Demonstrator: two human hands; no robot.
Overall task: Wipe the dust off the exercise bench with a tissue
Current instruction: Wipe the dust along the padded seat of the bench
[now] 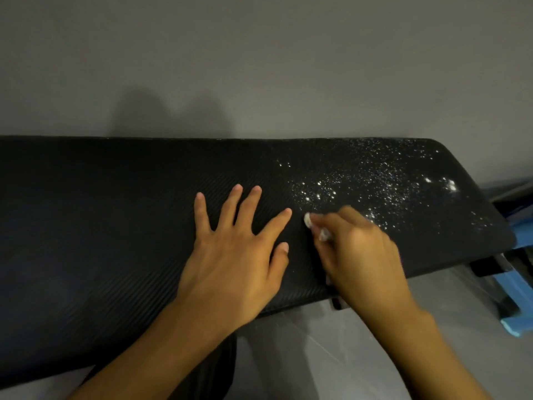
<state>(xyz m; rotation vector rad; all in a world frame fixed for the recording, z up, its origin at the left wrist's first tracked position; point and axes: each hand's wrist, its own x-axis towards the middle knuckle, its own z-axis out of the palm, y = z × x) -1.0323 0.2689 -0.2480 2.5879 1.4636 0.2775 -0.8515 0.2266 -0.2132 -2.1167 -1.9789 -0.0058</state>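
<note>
A: The left hand (239, 249)?
B: Flat on the black exercise bench (101, 212), fingers spread, holding nothing.
A: The right hand (357, 249)?
B: Just beside it, blurred, fingers curled round a crumpled white tissue (308, 219) on the pad, at the edge of the white dust (375, 174) scattered toward the right end.

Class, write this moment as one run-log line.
left hand: flat on bench | right hand: grips tissue, on bench | dust: white specks across right end, not yet wiped
</note>
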